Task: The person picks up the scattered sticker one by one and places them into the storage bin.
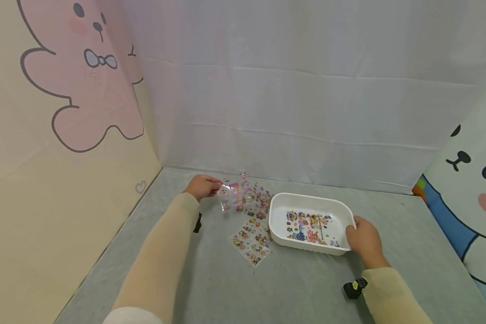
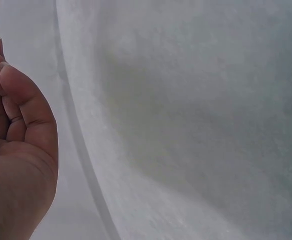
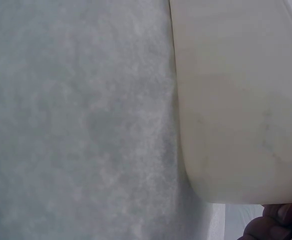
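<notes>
In the head view my left hand (image 1: 204, 186) pinches the left edge of a clear sticker sheet (image 1: 234, 191) with pink prints, holding it up over the table. My right hand (image 1: 366, 238) grips the right end of a white plastic tray (image 1: 308, 246), thumb over the rim. Inside the tray lie colourful sticker sheets (image 1: 308, 225). Another clear sticker sheet (image 1: 251, 243) lies flat to the tray's left, and more stickers (image 1: 263, 200) show behind it. The right wrist view shows the tray's outer wall (image 3: 241, 100) with fingertips (image 3: 266, 227) under its corner.
A grey cloth-covered table (image 1: 227, 288) extends under everything. A white curtain (image 1: 287, 112) hangs along its back edge. Cartoon-printed panels stand at both sides, a pink bear (image 1: 93, 90) on the left and a white figure (image 1: 470, 193) on the right.
</notes>
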`<action>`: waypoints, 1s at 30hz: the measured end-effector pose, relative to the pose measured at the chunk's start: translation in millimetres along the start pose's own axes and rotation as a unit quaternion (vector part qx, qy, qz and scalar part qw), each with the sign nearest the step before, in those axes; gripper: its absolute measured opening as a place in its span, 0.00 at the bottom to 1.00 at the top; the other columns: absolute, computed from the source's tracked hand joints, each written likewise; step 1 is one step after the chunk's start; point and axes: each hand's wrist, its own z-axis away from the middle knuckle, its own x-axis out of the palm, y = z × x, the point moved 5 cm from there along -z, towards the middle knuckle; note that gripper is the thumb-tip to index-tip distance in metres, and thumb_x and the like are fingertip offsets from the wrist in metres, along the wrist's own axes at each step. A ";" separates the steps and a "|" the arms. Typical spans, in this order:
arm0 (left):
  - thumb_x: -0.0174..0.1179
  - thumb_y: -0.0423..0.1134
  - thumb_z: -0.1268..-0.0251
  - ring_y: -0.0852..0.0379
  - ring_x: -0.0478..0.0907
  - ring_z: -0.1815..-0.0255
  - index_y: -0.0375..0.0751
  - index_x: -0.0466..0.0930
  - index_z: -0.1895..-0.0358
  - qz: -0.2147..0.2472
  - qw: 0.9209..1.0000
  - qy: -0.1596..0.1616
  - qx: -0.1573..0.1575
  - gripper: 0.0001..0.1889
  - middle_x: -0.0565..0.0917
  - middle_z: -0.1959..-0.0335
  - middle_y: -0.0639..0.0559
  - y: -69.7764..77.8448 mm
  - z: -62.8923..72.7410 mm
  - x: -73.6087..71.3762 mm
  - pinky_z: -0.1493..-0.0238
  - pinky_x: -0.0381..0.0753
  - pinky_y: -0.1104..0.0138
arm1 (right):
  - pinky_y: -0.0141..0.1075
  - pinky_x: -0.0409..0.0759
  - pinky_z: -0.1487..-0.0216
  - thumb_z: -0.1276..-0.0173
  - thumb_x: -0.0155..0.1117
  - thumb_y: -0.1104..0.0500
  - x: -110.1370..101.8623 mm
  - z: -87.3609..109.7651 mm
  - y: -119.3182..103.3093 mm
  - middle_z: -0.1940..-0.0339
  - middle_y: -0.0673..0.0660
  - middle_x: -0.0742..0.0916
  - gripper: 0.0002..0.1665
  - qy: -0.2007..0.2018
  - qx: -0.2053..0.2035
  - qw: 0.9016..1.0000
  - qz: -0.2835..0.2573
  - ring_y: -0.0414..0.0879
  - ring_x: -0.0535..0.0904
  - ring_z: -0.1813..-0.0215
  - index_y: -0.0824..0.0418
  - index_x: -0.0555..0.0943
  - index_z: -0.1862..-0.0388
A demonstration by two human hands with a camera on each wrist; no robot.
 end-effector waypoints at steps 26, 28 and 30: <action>0.64 0.34 0.26 0.50 0.84 0.55 0.33 0.86 0.47 0.015 0.988 -0.148 0.040 0.11 0.86 0.54 0.42 47.8 22.3 60.2 0.52 0.86 0.61 | 0.64 0.72 0.38 0.26 0.43 0.61 1.3 -3.4 3.0 0.35 0.78 0.77 0.33 0.003 -0.003 1.000 0.002 0.68 0.76 0.40 0.78 0.65 0.27; 0.64 0.34 0.26 0.49 0.84 0.57 0.33 0.86 0.48 0.013 0.987 -0.157 0.041 0.10 0.86 0.55 0.40 50.3 23.1 66.2 0.52 0.86 0.61 | 0.64 0.72 0.37 0.25 0.43 0.61 1.4 -3.4 3.8 0.35 0.78 0.76 0.33 0.002 -0.001 1.000 0.002 0.68 0.76 0.39 0.79 0.65 0.26; 0.64 0.34 0.26 0.48 0.84 0.58 0.33 0.87 0.49 0.013 0.985 -0.167 0.041 0.10 0.86 0.56 0.39 52.3 23.4 72.7 0.52 0.86 0.59 | 0.64 0.72 0.37 0.25 0.43 0.61 1.6 -2.9 4.3 0.35 0.78 0.76 0.33 0.000 0.001 1.000 0.002 0.68 0.76 0.40 0.79 0.65 0.26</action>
